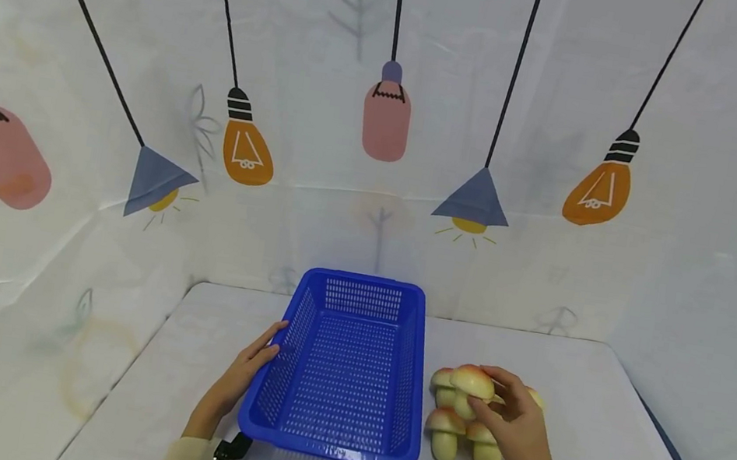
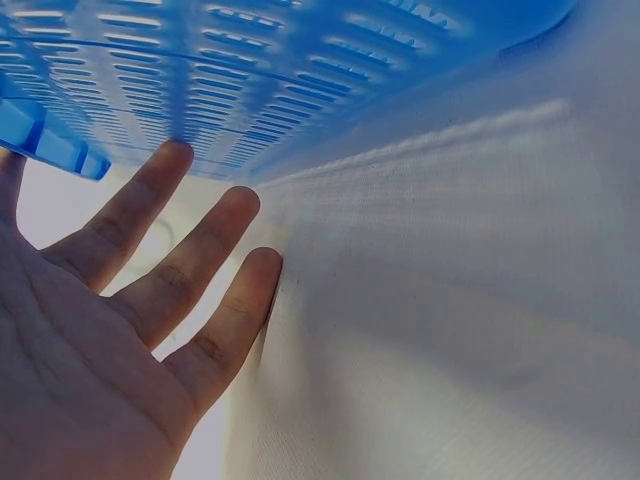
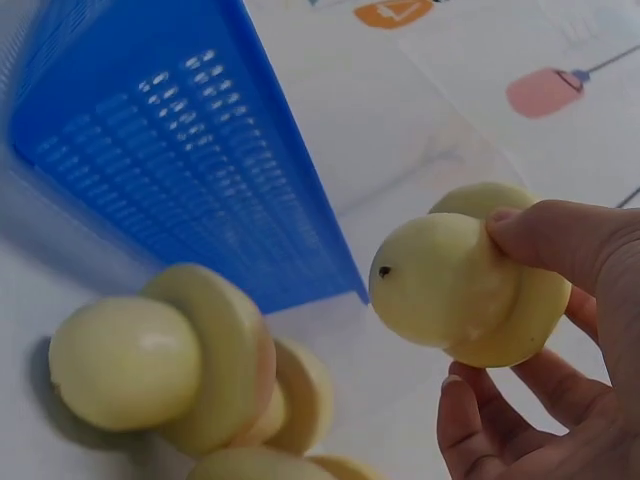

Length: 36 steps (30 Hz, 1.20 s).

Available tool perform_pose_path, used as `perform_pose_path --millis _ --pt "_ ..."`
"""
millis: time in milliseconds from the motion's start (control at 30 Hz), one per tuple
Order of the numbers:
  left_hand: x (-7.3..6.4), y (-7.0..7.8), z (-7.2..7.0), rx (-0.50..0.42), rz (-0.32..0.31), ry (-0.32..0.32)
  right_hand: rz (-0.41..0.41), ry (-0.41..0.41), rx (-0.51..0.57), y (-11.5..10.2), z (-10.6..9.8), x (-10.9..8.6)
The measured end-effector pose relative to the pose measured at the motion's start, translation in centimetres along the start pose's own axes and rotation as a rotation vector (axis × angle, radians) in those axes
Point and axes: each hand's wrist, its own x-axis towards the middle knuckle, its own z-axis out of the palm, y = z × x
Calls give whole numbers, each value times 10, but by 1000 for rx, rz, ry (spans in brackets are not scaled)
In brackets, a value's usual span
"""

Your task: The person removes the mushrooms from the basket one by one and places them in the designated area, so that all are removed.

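A blue plastic basket [image 1: 349, 369] with slotted walls stands on the table. At its left side my left hand [image 1: 246, 370] touches the rim, and in the left wrist view the fingers of that hand [image 2: 130, 290] extend fairly straight beside the slotted wall. To the right of the basket, my right hand [image 1: 518, 424] pinches a toy mushroom [image 1: 473, 382] with a reddish-yellow cap and pale stem. The right wrist view shows this mushroom [image 3: 450, 280] between thumb and fingers, raised off the table. Several similar mushrooms [image 1: 445, 433] lie grouped beneath and around it.
The white table [image 1: 592, 450] ends at a back edge against a white cloth wall [image 1: 312, 230] printed with hanging lamps. One more mushroom [image 1: 534, 396] is partly hidden behind my right hand.
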Motion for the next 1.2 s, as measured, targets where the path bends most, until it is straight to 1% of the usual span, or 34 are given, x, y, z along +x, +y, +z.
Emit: perform_pose_path --millis 167,233,333,533,667,767,900,1000,1200 --pt "-1 0 0 15 7 1 87 39 -38 5 -14 -10" --pt "-1 0 0 22 15 -4 105 54 -46 7 -19 -13" --pt "-1 1 0 29 20 -3 112 71 -73 11 -25 -17" --pt "-1 1 0 34 14 7 117 79 -129 17 -34 -25" --pt "-1 1 1 37 15 4 107 80 -142 22 -41 -28" --pt "-1 0 0 38 20 2 101 91 -179 25 -47 -30" --pt "-2 0 0 29 18 -1 139 122 -236 25 -52 -34" --pt "-2 1 0 24 15 -3 170 141 -254 24 -57 -37" --pt "0 1 0 24 0 -2 181 161 -264 24 -67 -42"
